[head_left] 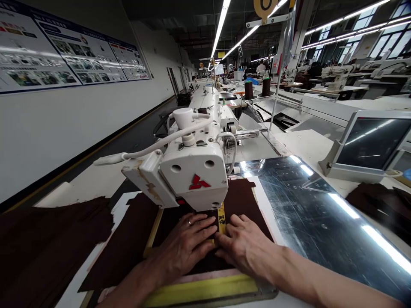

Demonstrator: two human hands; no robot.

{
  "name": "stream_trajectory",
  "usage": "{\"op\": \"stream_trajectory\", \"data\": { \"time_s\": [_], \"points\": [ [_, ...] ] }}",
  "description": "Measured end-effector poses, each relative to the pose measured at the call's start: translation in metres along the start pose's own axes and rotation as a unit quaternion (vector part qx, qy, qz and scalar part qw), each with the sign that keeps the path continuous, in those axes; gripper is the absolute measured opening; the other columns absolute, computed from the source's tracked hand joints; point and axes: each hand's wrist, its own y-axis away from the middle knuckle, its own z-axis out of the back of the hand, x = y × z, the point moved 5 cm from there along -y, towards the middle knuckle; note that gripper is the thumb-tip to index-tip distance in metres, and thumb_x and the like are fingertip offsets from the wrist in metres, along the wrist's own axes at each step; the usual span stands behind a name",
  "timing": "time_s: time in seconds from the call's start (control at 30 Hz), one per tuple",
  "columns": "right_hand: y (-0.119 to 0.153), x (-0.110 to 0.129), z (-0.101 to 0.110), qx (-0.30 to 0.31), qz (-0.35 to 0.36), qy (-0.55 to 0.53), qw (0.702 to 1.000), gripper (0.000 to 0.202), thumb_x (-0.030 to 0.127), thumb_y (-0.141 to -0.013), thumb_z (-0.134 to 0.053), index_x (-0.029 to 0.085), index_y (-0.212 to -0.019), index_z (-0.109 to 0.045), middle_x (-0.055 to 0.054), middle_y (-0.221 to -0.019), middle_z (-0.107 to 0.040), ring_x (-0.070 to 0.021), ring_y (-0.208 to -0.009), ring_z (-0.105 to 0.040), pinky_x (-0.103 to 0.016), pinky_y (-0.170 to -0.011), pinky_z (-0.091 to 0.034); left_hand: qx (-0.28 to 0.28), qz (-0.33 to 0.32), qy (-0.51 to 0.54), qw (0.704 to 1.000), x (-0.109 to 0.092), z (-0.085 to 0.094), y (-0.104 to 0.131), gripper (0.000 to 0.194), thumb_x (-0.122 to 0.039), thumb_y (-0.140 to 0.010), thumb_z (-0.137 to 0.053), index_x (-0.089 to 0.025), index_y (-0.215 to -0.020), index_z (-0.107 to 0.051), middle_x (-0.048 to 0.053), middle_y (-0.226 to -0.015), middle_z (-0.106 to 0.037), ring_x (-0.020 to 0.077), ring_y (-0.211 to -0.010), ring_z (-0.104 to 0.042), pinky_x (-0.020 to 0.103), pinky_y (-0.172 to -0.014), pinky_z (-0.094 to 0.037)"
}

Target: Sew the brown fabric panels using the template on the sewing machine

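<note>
My left hand [186,244] lies flat on dark brown fabric [135,244], its fingers stretched out toward the right and a ring on one of them. Just right of it, my right hand [242,241] rests with bent fingers closed at the edge of a yellow strip [221,220] with black writing. Whatever its fingertips hold, if anything, is hidden. The fabric sits in a flat template with yellow edging [205,291]. Directly beyond both hands stands the white head of a sewing machine [194,175]; its needle area is out of sight behind the housing.
A pile of dark brown fabric [48,239] lies at the left, and more dark cloth [382,209] at the right. A shiny metal plate [308,214] covers the table right of the machine. A screen [372,141] stands at its edge. Thread cones [248,90] stand behind.
</note>
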Motion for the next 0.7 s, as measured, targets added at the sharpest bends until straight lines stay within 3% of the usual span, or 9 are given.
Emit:
{"op": "stream_trajectory", "data": {
  "time_s": [0.17, 0.3, 0.5, 0.7],
  "points": [
    [-0.005, -0.008, -0.008, -0.004, 0.0, 0.002, 1.0, 0.019, 0.041, -0.103, -0.058, 0.022, -0.105, -0.064, -0.006, -0.095, -0.067, -0.0258, -0.093, -0.052, -0.04, -0.083, -0.042, 0.006, -0.004, -0.013, 1.0, 0.007, 0.001, 0.0, 0.035, -0.035, -0.105, -0.058, -0.026, -0.139, -0.063, 0.006, -0.148, -0.06, 0.0283, -0.135, -0.057, 0.05, -0.117, -0.041],
    [-0.009, -0.012, 0.0, 0.009, -0.007, 0.0, 1.0, 0.018, 0.04, -0.104, -0.057, 0.023, -0.109, -0.063, -0.006, -0.091, -0.067, -0.0256, -0.091, -0.051, -0.039, -0.079, -0.041, 0.018, 0.005, -0.009, 1.0, 0.015, 0.0, 0.004, 0.035, -0.035, -0.105, -0.059, -0.029, -0.139, -0.062, 0.005, -0.146, -0.062, 0.0272, -0.135, -0.056, 0.05, -0.12, -0.037],
    [-0.018, -0.017, 0.007, 0.02, -0.009, -0.006, 1.0, 0.018, 0.038, -0.106, -0.054, 0.022, -0.107, -0.063, -0.005, -0.09, -0.065, -0.0251, -0.09, -0.05, -0.038, -0.076, -0.04, 0.006, 0.024, 0.004, 1.0, 0.028, -0.003, -0.001, 0.035, -0.035, -0.104, -0.06, -0.032, -0.138, -0.065, 0.005, -0.144, -0.063, 0.0298, -0.132, -0.059, 0.05, -0.112, -0.048],
    [-0.005, -0.021, 0.007, -0.022, -0.03, -0.015, 0.999, 0.021, 0.031, -0.108, -0.049, 0.022, -0.123, -0.059, -0.007, -0.104, -0.061, -0.0254, -0.093, -0.051, -0.041, -0.083, -0.041, -0.014, 0.021, 0.014, 1.0, 0.036, -0.003, -0.008, 0.036, -0.036, -0.104, -0.059, -0.032, -0.139, -0.065, 0.005, -0.133, -0.07, 0.0299, -0.123, -0.064, 0.048, -0.105, -0.054]
  ]
}}
